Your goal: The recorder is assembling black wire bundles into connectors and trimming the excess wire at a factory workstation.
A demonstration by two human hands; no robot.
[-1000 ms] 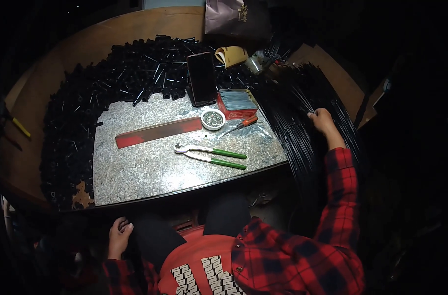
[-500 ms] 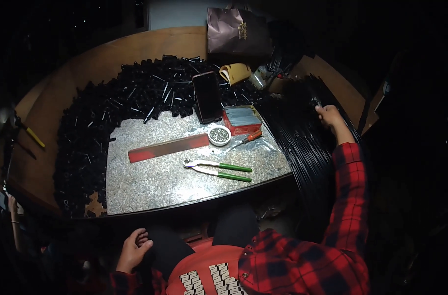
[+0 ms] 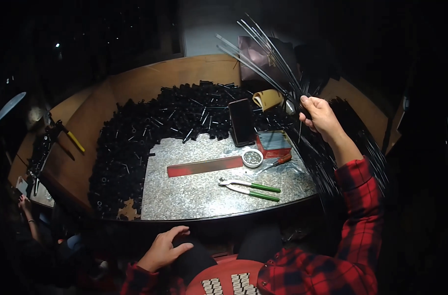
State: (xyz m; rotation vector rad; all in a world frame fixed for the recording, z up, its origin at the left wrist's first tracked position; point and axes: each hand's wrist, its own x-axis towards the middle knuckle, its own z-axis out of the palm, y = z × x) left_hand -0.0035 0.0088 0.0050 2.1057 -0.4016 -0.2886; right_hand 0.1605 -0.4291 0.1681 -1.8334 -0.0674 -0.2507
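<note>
The right grip (image 3: pixel 318 115), raised at 2 o'clock from the centre of the counter (image 3: pixel 179 201), is clenched on a sheaf of black strips (image 3: pixel 285 70) that fans toward 11 o'clock; half a second earlier it lay lower, over the strip heap (image 3: pixel 324 174) at 3 o'clock. The left grip (image 3: pixel 167 248), at 7 o'clock just off the near edge, is released: thumb and fingers, formerly more curled, now stand apart. The objects on the counter keep their former arrangement.

Writing: a small block of gold characters marks the brown bag (image 3: pixel 256 53) at 12 o'clock, partly crossed by the raised strips.

Counts: one pair of green-handled pincers (image 3: pixel 251 189), near the centre; one red bar (image 3: pixel 204 166), at 10 o'clock; one phone (image 3: pixel 241 123), propped at 12 to 1 o'clock; one white bowl (image 3: pixel 253 158) of small pieces, at 1 to 2 o'clock; one red box (image 3: pixel 274 153) and one screwdriver (image 3: pixel 284 159), both toward 2 o'clock. At least five strips can be distinguished in the sheaf; the black parts (image 3: pixel 155 120), piled from 9 to 12 o'clock, are too crowded to count.
</note>
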